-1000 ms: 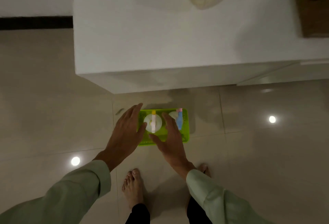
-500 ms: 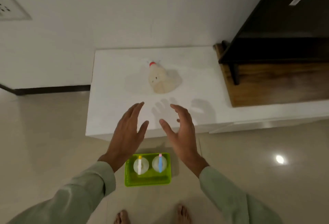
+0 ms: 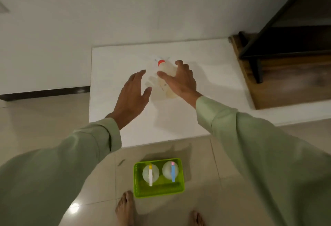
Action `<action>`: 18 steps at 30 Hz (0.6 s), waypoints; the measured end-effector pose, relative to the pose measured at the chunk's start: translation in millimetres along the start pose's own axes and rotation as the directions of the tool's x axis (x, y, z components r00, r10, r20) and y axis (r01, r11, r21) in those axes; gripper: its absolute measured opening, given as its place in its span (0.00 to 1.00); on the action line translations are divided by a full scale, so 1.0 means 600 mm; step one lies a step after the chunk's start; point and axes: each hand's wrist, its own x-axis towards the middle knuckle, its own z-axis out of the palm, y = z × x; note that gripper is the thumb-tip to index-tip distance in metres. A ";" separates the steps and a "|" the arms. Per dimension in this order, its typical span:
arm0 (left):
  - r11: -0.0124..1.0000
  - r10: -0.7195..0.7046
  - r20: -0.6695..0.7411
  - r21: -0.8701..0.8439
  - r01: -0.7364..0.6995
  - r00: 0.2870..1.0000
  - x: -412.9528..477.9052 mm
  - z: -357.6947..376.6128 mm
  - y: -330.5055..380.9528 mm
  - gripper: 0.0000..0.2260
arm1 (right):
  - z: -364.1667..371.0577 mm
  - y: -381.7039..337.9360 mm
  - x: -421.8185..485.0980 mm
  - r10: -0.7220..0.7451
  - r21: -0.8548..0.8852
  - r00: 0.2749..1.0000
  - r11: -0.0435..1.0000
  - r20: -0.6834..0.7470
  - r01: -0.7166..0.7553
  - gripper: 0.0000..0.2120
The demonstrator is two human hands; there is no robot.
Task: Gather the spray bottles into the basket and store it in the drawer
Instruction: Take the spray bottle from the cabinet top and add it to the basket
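Red-capped spray bottle: on the white cabinet top, lower body hidden behind the right hand, outline blurred. Right hand: fingers curved over it; contact unclear. Left hand: spread, just beside the bottle, apart. Green basket: on the floor below the cabinet edge, holding two bottles upright.
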 end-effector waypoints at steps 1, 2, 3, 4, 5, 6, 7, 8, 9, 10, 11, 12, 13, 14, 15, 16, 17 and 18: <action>1.000 0.006 0.009 -0.003 -0.006 1.000 0.007 0.002 -0.011 0.26 | 0.006 -0.003 0.013 0.035 0.022 0.999 0.999 0.005 -0.035 0.36; 1.000 0.010 0.014 -0.005 -0.010 1.000 0.013 0.002 -0.022 0.26 | 0.011 -0.009 0.024 0.077 0.063 0.997 0.995 0.007 -0.077 0.33; 1.000 0.011 0.019 -0.008 -0.011 1.000 0.017 0.001 -0.032 0.26 | 0.014 -0.017 0.032 0.119 0.111 0.993 0.986 0.019 -0.121 0.32; 1.000 0.010 0.023 -0.013 -0.010 1.000 0.019 0.000 -0.042 0.26 | 0.015 -0.025 0.038 0.154 0.155 0.987 0.975 0.048 -0.160 0.31; 1.000 0.009 0.026 -0.018 -0.009 1.000 0.018 -0.001 -0.048 0.26 | 0.015 -0.033 0.040 0.175 0.183 0.981 0.965 0.087 -0.189 0.30; 1.000 0.008 0.031 -0.021 -0.007 0.999 0.016 -0.004 -0.054 0.25 | 0.017 -0.039 0.037 0.189 0.192 0.974 0.958 0.128 -0.211 0.32; 1.000 0.006 0.036 -0.025 -0.005 0.999 0.011 -0.006 -0.059 0.25 | 0.019 -0.043 0.032 0.201 0.195 0.965 0.953 0.166 -0.232 0.33; 1.000 0.004 0.043 -0.030 -0.002 0.999 0.006 -0.009 -0.063 0.25 | 0.020 -0.046 0.023 0.216 0.199 0.956 0.946 0.200 -0.255 0.35; 0.999 -0.003 0.051 -0.038 0.005 0.999 -0.001 -0.011 -0.066 0.25 | 0.021 -0.046 0.012 0.235 0.208 0.943 0.936 0.234 -0.285 0.35; 0.999 -0.013 0.055 -0.045 0.015 0.998 -0.010 -0.013 -0.069 0.25 | 0.022 -0.044 0.000 0.256 0.221 0.929 0.922 0.267 -0.317 0.34; 0.998 -0.020 0.057 -0.052 0.023 0.998 -0.021 -0.014 -0.071 0.25 | 0.021 -0.041 -0.015 0.276 0.235 0.914 0.907 0.297 -0.350 0.32; 0.998 -0.022 0.057 -0.056 0.025 0.998 -0.033 -0.016 -0.072 0.25 | 0.020 -0.037 -0.032 0.296 0.249 0.899 0.890 0.322 -0.382 0.30; 0.998 -0.019 0.056 -0.058 0.023 0.998 -0.046 -0.018 -0.072 0.25 | 0.017 -0.032 -0.051 0.313 0.262 0.886 0.874 0.341 -0.409 0.29; 0.998 -0.018 0.052 -0.062 0.021 0.998 -0.061 -0.020 -0.070 0.24 | 0.013 -0.026 -0.072 0.321 0.278 0.878 0.860 0.355 -0.427 0.28; 0.997 -0.019 0.046 -0.071 0.022 0.999 -0.076 -0.020 -0.068 0.24 | 0.009 -0.020 -0.091 0.317 0.302 0.875 0.849 0.366 -0.434 0.27; 0.996 -0.020 0.039 -0.081 0.023 0.999 -0.094 -0.021 -0.065 0.24 | 0.005 -0.012 -0.113 0.302 0.332 0.877 0.840 0.373 -0.430 0.27; 0.996 -0.020 0.029 -0.086 0.022 0.999 -0.114 -0.019 -0.062 0.23 | 0.002 -0.004 -0.135 0.283 0.360 0.882 0.832 0.377 -0.421 0.28; 0.996 -0.020 0.021 -0.085 0.021 1.000 -0.134 -0.016 -0.057 0.23 | -0.003 0.004 -0.158 0.265 0.385 0.886 0.826 0.381 -0.412 0.30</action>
